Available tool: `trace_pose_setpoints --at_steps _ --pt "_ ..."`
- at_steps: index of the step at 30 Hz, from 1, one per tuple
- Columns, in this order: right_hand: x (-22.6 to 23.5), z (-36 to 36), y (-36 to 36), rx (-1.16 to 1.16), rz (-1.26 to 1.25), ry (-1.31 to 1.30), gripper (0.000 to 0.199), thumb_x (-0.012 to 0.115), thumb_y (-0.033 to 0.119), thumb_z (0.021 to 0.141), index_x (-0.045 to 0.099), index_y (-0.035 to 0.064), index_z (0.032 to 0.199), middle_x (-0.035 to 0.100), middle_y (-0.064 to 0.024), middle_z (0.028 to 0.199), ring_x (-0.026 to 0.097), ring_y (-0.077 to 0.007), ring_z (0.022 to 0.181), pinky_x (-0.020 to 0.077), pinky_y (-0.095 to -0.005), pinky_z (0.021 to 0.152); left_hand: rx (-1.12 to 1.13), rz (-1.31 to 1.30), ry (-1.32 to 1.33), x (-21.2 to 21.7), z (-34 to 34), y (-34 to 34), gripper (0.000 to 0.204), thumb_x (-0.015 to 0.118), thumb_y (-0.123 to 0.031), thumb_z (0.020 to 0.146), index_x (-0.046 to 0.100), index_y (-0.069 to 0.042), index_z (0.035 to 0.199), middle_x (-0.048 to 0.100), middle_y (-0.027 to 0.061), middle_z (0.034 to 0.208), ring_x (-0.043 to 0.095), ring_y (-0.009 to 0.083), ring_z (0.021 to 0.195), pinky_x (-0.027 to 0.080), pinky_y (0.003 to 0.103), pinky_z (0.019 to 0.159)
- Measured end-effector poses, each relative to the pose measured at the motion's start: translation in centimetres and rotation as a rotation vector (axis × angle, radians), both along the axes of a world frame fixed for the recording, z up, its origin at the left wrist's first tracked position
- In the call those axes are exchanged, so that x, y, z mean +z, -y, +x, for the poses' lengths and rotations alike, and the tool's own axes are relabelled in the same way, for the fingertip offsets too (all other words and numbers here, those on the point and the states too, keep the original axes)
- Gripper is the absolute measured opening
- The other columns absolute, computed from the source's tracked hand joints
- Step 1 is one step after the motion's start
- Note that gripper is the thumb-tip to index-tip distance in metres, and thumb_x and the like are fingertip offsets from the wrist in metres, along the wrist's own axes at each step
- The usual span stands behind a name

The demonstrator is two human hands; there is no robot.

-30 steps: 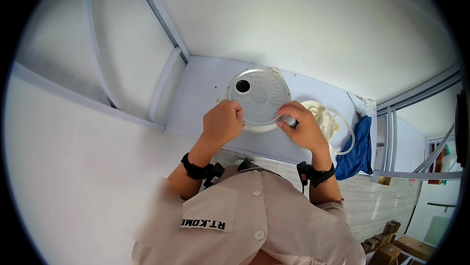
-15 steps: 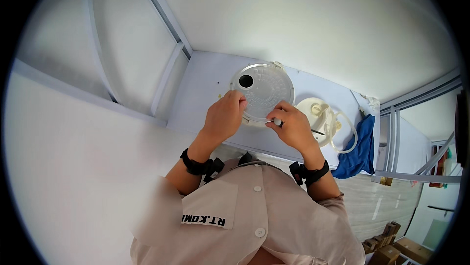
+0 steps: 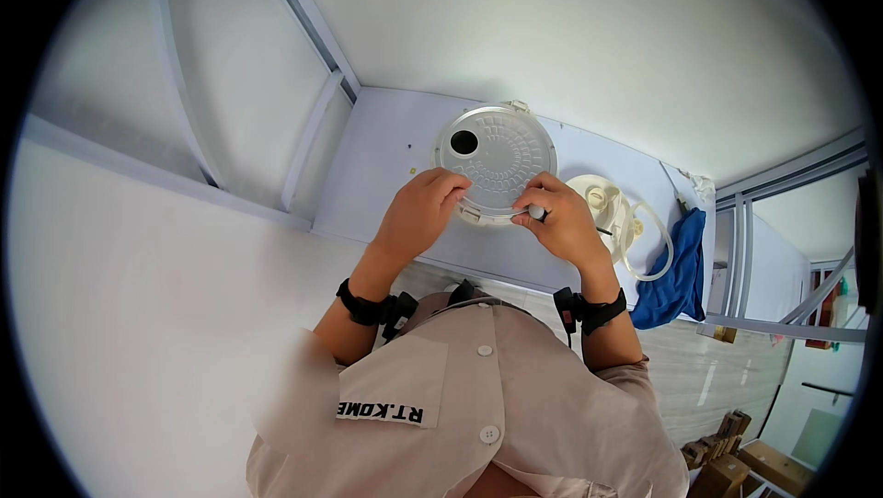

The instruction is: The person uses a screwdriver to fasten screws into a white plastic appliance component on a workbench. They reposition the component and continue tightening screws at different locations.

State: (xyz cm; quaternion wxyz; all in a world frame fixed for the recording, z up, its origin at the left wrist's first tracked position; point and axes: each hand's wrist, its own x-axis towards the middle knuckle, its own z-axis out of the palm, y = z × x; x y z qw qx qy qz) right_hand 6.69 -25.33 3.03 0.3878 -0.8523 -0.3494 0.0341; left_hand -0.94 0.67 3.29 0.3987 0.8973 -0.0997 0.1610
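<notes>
A round silvery lid with a dark hole near its left rim stands tilted up over the pale blue-grey table. My left hand grips its lower left edge. My right hand is at the lower right edge, fingers closed on a small grey knob or tool that touches the rim. Both wrists wear black bands.
A cream-coloured appliance body with a looped white hose sits right of the lid. A blue cloth hangs over the table's right end. White window frames are at the left, cardboard boxes on the floor at lower right.
The lid has been raised from lying flatter on the table to standing more upright, and both hands have shifted along its lower rim. The right hand now pinches the small grey piece at the edge.
</notes>
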Motion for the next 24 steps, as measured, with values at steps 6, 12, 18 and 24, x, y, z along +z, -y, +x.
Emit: trace_pose_setpoints --at_steps 6,12,18,24 --pt "-0.2 -0.1 0.0 -0.001 0.009 0.008 0.019 0.089 0.012 0.084 0.075 0.0133 0.097 0.070 -0.0038 0.107 0.072 -0.0282 0.090 0.0565 -0.0396 0.075 -0.022 0.121 0.067 -0.7 -0.4 -1.0 0.012 0.071 -0.008 0.100 0.075 -0.003 0.110 0.075 0.0126 0.104 0.070 0.0333 0.096 0.058 0.043 0.084" --pt "-0.2 -0.1 0.2 0.010 0.023 -0.020 0.019 0.088 0.010 0.084 0.074 0.0127 0.097 0.071 -0.0042 0.108 0.072 -0.0292 0.092 0.0563 -0.0404 0.077 -0.069 0.146 0.113 -1.2 -0.4 -1.7 0.016 0.073 -0.007 0.099 0.079 -0.005 0.114 0.079 0.0100 0.104 0.070 0.0310 0.094 0.058 0.041 0.084" --pt "-0.5 -0.1 0.4 0.006 0.048 -0.017 0.019 0.088 0.010 0.084 0.074 0.0125 0.097 0.070 -0.0047 0.108 0.071 -0.0301 0.091 0.0559 -0.0408 0.077 -0.076 0.147 0.120 -1.0 -0.6 -1.6 0.036 0.073 -0.006 0.099 0.075 -0.010 0.135 0.081 0.0067 0.101 0.071 0.0285 0.091 0.059 0.039 0.082" --pt "-0.7 -0.1 0.4 0.002 0.065 -0.030 0.019 0.088 0.011 0.084 0.074 0.0127 0.097 0.070 -0.0046 0.108 0.070 -0.0303 0.091 0.0556 -0.0413 0.077 -0.100 0.262 0.226 -1.8 -0.3 -1.8 0.049 0.072 -0.005 0.093 0.072 -0.012 0.141 0.078 0.0073 0.091 0.071 0.0268 0.084 0.059 0.038 0.078"
